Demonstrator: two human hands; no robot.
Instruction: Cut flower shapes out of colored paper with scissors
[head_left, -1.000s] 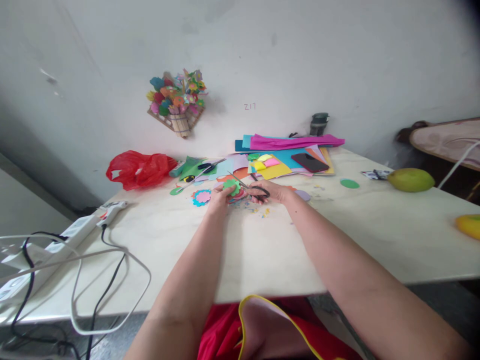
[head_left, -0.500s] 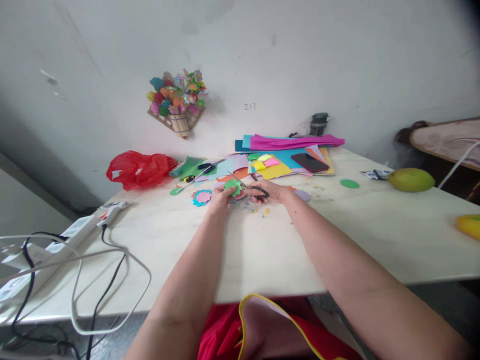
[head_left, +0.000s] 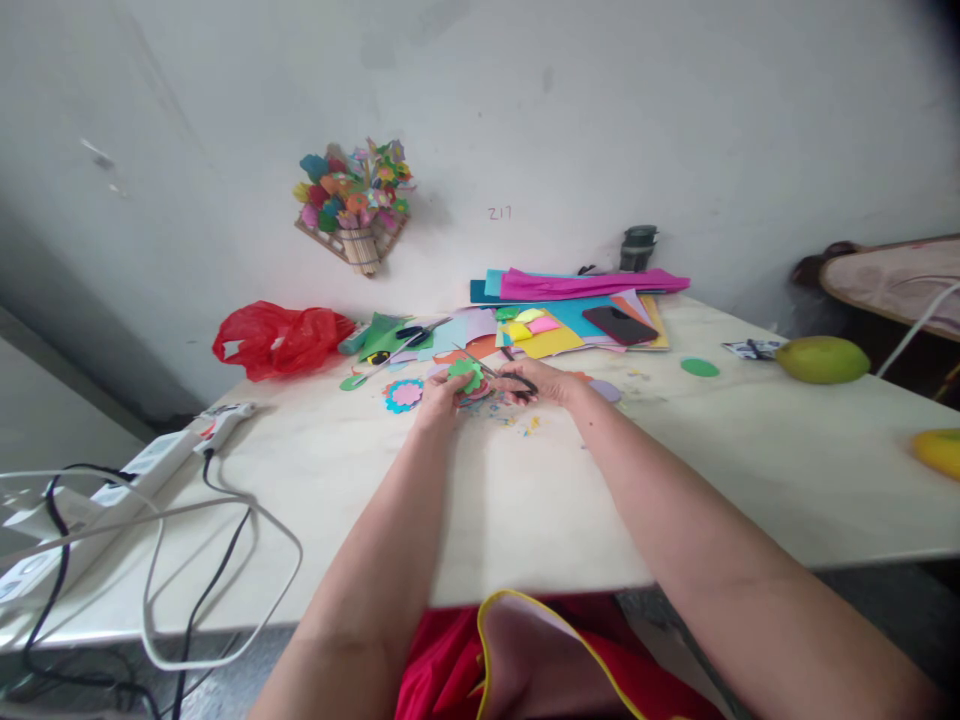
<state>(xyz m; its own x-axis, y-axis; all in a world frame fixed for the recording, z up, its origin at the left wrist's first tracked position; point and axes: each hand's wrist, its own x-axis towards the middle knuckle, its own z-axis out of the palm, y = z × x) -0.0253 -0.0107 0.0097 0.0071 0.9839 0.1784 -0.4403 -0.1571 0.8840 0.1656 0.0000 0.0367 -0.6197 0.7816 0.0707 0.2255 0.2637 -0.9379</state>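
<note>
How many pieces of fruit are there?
2: a green-yellow fruit on the right of the table, and a yellow-orange fruit cut off by the picture's right edge. Both lie right of the right hand. More could be out of view.

In the middle, the left hand [head_left: 441, 392] covers one side of the green paper flower [head_left: 469, 371], and the fingers under the paper are hidden. The right hand [head_left: 541, 381], just toward 4 o'clock, wraps over the scissors [head_left: 495, 375], so some of the handle is hidden. The scraps [head_left: 529, 426] at 5 o'clock are too tiny to tell their shapes. At 3 o'clock, the marks on the little packet [head_left: 739, 348] are too small to read, and farther out the edge chops off a yellow fruit [head_left: 939, 453]. The white power strip [head_left: 155, 462], between 8 and 9 o'clock, runs out of sight. Red clothes [head_left: 450, 668] at 6 o'clock get cut off too.
</note>
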